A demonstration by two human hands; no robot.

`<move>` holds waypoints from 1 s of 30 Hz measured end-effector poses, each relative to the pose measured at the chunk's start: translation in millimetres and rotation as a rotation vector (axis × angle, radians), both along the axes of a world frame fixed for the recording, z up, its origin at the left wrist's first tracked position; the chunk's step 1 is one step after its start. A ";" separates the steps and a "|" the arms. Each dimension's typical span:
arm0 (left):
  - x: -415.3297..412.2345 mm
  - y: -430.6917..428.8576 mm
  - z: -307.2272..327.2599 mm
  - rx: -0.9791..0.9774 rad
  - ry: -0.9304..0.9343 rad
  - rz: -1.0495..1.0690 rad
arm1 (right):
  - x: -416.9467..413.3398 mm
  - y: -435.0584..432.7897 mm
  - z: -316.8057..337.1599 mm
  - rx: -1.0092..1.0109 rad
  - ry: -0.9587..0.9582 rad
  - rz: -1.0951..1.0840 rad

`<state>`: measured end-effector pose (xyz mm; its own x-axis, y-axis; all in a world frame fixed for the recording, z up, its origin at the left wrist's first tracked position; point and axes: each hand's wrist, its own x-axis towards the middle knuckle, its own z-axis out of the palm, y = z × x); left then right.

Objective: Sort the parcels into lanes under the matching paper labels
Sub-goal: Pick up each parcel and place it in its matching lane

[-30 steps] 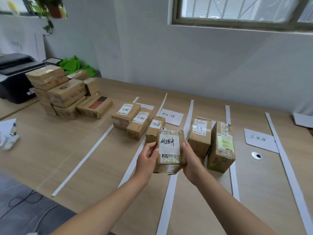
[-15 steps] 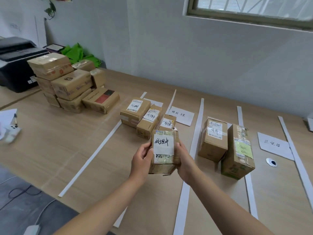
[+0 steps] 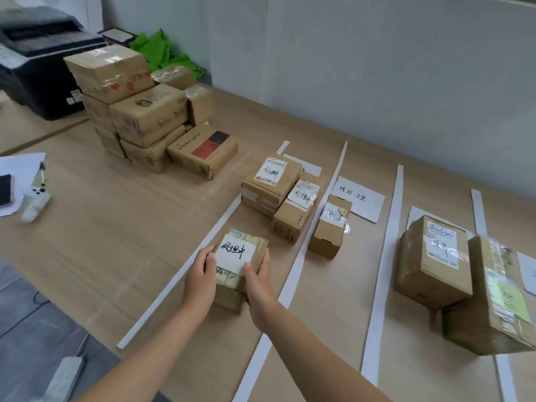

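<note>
A small taped cardboard parcel (image 3: 242,256) with a handwritten white label sits low in the leftmost lane, between two white paper strips. My left hand (image 3: 200,275) grips its left side and my right hand (image 3: 256,278) grips its right side. Ahead in the same lane lie two parcels (image 3: 271,184) (image 3: 295,210) with similar labels, partly covering a paper label (image 3: 304,166). A small parcel (image 3: 330,224) lies in the second lane below its paper label (image 3: 361,200). Two larger parcels (image 3: 435,259) (image 3: 493,297) stand in the third lane.
A stack of unsorted parcels (image 3: 139,111) stands at the back left beside a black printer (image 3: 37,59) and green bags (image 3: 162,50). Papers, a pen and a white device (image 3: 32,195) lie at the left edge. A power strip (image 3: 65,378) lies on the floor.
Both hands have carried the parcel down and to the left, from chest height into the leftmost lane. The view has tilted down and moved closer to the table.
</note>
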<state>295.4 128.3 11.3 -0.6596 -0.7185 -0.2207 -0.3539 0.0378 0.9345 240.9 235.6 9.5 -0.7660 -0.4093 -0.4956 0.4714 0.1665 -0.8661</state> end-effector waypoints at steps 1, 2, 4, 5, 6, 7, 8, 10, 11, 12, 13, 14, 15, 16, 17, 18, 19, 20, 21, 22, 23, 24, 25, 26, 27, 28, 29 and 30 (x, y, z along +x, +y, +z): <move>0.5 -3.6 -6.5 -0.014 -0.015 -0.002 | 0.9 -0.8 -0.6 0.016 0.030 0.029; 0.5 -5.9 -11.9 -0.025 -0.018 0.002 | 0.6 -1.7 -3.5 0.039 0.070 0.058; -4.2 -9.8 -17.5 -0.042 -0.011 0.005 | -5.0 -5.3 -7.2 0.087 0.135 0.092; -10.4 -13.1 -18.4 -0.047 -0.001 0.006 | -11.0 -8.8 -10.5 0.102 0.154 0.090; -18.2 -17.6 -19.4 -0.055 0.009 0.008 | -17.4 -13.3 -12.8 0.100 0.166 0.084; -26.9 -22.5 -20.4 -0.067 0.013 0.006 | -24.5 -18.6 -14.3 0.095 0.169 0.073; -35.9 -28.0 -21.7 -0.084 0.013 0.001 | -32.4 -24.1 -14.2 0.092 0.171 0.061; -53.6 -40.6 -24.9 -0.098 0.022 -0.007 | -48.7 -35.3 -14.1 0.090 0.156 0.039; -61.9 -46.4 -27.1 -0.102 0.029 -0.009 | -56.4 -39.8 -13.4 0.092 0.143 0.037; -69.5 -51.6 -29.5 -0.108 0.037 -0.014 | -63.3 -44.5 -13.0 0.098 0.140 0.033; -76.4 -56.3 -31.0 -0.114 0.044 -0.019 | -70.0 -48.7 -13.4 0.100 0.135 0.026; -83.0 -60.4 -32.2 -0.119 0.046 -0.026 | -76.3 -51.9 -13.5 0.101 0.129 0.018; -89.1 -64.6 -33.4 -0.127 0.039 -0.034 | -82.1 -55.8 -15.6 0.106 0.124 0.011; -95.1 -68.6 -34.5 -0.133 0.031 -0.042 | -87.4 -59.4 -17.2 0.108 0.122 0.006; -100.7 -72.4 -35.5 -0.138 0.028 -0.049 | -92.1 -63.0 -19.4 0.115 0.118 0.001; -106.2 -76.3 -36.4 -0.142 0.028 -0.057 | -96.7 -66.4 -21.0 0.123 0.110 0.001; -111.3 -80.0 -37.7 -0.147 0.025 -0.064 | -101.4 -69.5 -21.8 0.128 0.100 0.002; -116.8 -83.1 -38.2 -0.152 0.024 -0.071 | -106.9 -72.5 -21.5 0.136 0.087 0.007; -122.6 -86.1 -38.6 -0.156 0.026 -0.078 | -113.1 -74.9 -20.5 0.149 0.070 0.010; -128.3 -88.8 -38.3 -0.161 0.032 -0.086 | -119.3 -77.2 -19.4 0.165 0.054 0.011; -133.7 -90.7 -37.3 -0.162 0.035 -0.092 | -125.2 -79.5 -18.4 0.178 0.040 0.009; -138.1 -92.0 -36.2 -0.161 0.038 -0.095 | -130.1 -81.6 -17.7 0.189 0.027 0.008; -141.4 -93.0 -35.0 -0.159 0.041 -0.100 | -133.7 -83.5 -17.4 0.200 0.013 0.007; -144.0 -94.1 -34.1 -0.157 0.041 -0.107 | -136.6 -85.2 -17.6 0.210 0.003 0.004; -145.5 -95.2 -32.9 -0.153 0.038 -0.119 | -138.3 -86.5 -17.3 0.215 0.000 -0.002; -147.1 -96.8 -31.2 -0.151 0.032 -0.136 | -139.4 -87.3 -16.4 0.222 0.000 -0.007; -148.9 -98.6 -29.6 -0.147 0.027 -0.153 | -141.0 -88.0 -15.2 0.230 0.005 -0.011; -151.2 -100.6 -27.9 -0.140 0.026 -0.162 | -142.9 -88.7 -12.7 0.238 0.013 -0.010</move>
<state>144.2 27.7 -16.6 -0.7732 -0.6249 -0.1077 -0.3088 0.2227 0.9247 98.0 146.9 -3.2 -0.7762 -0.2745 -0.5676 0.4631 0.3626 -0.8087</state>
